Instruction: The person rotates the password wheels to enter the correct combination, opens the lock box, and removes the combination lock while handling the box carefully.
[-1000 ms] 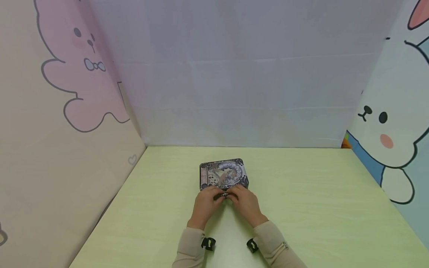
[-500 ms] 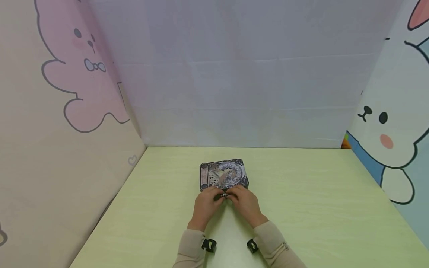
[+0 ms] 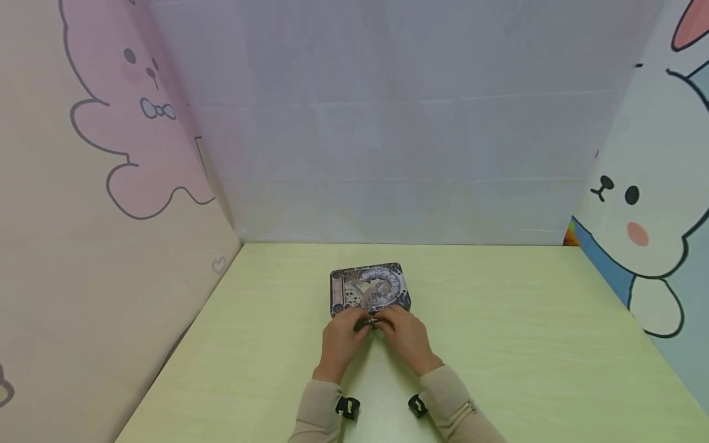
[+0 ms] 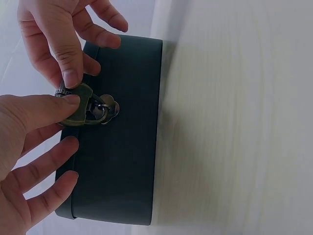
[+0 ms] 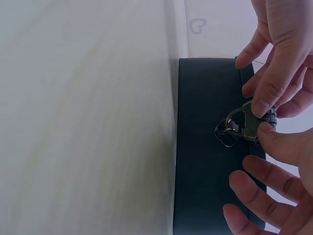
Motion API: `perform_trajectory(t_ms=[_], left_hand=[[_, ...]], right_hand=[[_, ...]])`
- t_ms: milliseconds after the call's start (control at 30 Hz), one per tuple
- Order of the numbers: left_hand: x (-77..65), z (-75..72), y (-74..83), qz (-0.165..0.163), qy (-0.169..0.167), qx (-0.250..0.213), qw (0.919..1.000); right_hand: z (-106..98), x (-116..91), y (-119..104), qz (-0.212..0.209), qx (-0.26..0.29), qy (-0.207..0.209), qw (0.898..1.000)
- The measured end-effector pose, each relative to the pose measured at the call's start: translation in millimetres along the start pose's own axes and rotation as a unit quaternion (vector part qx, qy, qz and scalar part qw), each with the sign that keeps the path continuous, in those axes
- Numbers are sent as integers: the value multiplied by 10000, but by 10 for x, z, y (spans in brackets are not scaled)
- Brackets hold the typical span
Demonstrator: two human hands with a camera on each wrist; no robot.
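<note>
A box [image 3: 368, 286] with a picture lid stands on the table, its dark front wall [image 4: 117, 171] filling much of the left wrist view. At the middle of that wall hangs a bronze combination padlock [image 4: 78, 115], its shackle hooked through a small metal clasp [image 5: 222, 134]. Whether the shackle is latched I cannot tell. My left hand [image 3: 339, 341] pinches the lock body with thumb and fingers, its other fingers spread. From the opposite side my right hand [image 3: 407, 338] pinches the same body beside the number dials [image 5: 270, 116]. Both thumbs lie on the lock's face.
The pale yellow-green table [image 3: 526, 332] stretches around the box. Behind it rises a light grey cloth backdrop [image 3: 388, 154]. Side panels with a pink bear [image 3: 144, 135] and a white rabbit [image 3: 637, 215] border the table.
Both hands stay at the padlock in front of the box. The left wrist has shifted very slightly to the right. The box has not moved.
</note>
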State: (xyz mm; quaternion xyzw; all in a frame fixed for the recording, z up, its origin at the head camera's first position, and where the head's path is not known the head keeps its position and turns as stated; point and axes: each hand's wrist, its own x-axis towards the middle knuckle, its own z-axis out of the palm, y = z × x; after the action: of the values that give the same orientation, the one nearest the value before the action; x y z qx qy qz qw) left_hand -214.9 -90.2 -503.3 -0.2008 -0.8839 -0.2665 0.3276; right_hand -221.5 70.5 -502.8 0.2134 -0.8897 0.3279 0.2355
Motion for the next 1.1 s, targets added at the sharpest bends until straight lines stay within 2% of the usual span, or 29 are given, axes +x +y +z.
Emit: perform_trajectory(t_ms=[467,900,1100], left_hand=[[-8,7,10,121,118,23,9999],[3,2,-5,148,40,82,9998],[19,-12,-18,129,-133,149,9997]], right_hand=[[-8,-8,-7,30,31,25,10000],[-2,-8,-5,-20,29,48,10000],[-1,-12,-5,-60,11,59,10000]])
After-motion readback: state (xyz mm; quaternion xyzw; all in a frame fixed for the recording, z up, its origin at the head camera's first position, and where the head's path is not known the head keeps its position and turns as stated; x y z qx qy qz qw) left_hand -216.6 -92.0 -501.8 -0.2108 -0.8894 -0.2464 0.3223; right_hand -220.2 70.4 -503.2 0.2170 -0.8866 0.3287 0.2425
